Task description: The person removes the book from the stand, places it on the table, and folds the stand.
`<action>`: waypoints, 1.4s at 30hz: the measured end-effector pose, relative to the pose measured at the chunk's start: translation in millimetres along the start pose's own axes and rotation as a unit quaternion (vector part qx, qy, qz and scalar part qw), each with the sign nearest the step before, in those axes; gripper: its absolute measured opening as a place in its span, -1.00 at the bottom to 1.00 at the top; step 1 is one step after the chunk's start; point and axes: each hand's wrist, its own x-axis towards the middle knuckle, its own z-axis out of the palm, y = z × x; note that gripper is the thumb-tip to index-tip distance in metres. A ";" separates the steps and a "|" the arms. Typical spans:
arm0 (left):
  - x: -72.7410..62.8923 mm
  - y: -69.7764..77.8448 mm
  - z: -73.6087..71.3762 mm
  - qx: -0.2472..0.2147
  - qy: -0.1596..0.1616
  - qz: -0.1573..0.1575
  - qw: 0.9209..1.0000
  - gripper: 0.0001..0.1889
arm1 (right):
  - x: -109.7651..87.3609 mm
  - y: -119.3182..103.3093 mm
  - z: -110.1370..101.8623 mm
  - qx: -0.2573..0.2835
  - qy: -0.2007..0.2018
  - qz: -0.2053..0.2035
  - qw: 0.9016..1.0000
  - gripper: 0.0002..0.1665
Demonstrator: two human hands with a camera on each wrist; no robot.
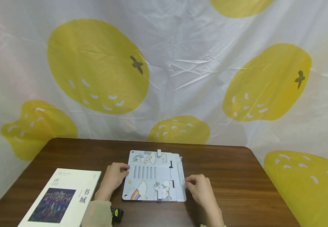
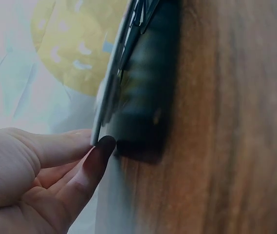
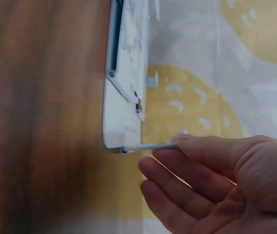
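Observation:
A white folding book stand [image 1: 141, 174] with unicorn and rainbow prints lies on the table before me. My left hand [image 1: 112, 179] pinches its left edge, thumb on top and fingertip beneath, in the left wrist view. That side of the board [image 2: 105, 97] is lifted off the wood there. On the other side, my right hand [image 1: 203, 190] pinches the outer edge of a thin white hinged bar [image 3: 150, 146] between thumb and forefinger. The bar sticks out from the stand's end, and the remaining fingers of that hand are loosely bent.
A white-covered book [image 1: 90, 179] with a dark picture lies left of the stand, beside my left forearm. The brown wooden table [image 1: 232, 170] reaches back to a white curtain [image 1: 181, 47] printed with yellow fruit. A small black object [image 1: 118, 215] is by my left sleeve.

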 end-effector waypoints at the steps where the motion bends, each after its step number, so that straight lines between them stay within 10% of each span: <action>1: -0.1 0.1 0.2 0.002 0.000 0.000 1.000 -0.80 | 0.6 0.1 -0.8 0.001 -0.005 0.003 1.000 -0.95; 20: -3.8 1.5 2.5 0.023 -0.054 0.043 0.997 -0.42 | 1.1 -1.5 -2.8 -0.005 -0.020 0.030 0.999 -0.95; 42: -0.6 0.4 0.7 0.047 -0.086 0.051 0.994 -0.44 | 3.7 -5.9 2.0 -0.019 -0.006 0.014 1.000 -0.98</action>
